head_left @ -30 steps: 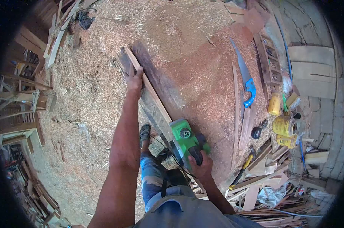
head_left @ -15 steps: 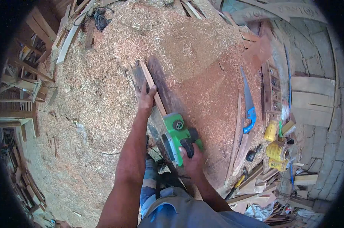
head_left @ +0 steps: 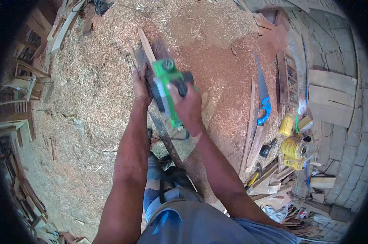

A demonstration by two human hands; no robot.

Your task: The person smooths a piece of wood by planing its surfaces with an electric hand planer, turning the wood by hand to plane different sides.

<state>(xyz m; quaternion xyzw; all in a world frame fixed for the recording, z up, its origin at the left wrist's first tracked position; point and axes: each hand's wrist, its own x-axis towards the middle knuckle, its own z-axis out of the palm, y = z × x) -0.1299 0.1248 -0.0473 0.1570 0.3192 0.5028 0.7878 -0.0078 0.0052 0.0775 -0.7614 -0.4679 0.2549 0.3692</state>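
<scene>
My right hand (head_left: 188,106) is wrapped round the black handle of a green electric planer (head_left: 164,73), which looks blurred. The planer sits on a narrow pale wood strip (head_left: 145,44), whose far end sticks out ahead of it. Beneath the strip lies a dark plank (head_left: 167,140) among the shavings. My left hand (head_left: 141,87) is just left of the planer, by the plank's left edge. Its fingers are stretched forward and apart, with no object visible in them; the planer hides part of what lies beside it.
Wood shavings (head_left: 90,93) cover the ground. To the right lie a hand saw (head_left: 265,101) with a blue handle, long wood strips (head_left: 249,126) and yellow containers (head_left: 293,147). A hammer-like tool with a yellow handle (head_left: 253,179) rests near scrap wood. Timber frames (head_left: 19,118) stand at the left.
My right hand has pushed the planer forward along the strip, away from my body. My left hand has shifted slightly left and back, off the strip. The view has tilted a little.
</scene>
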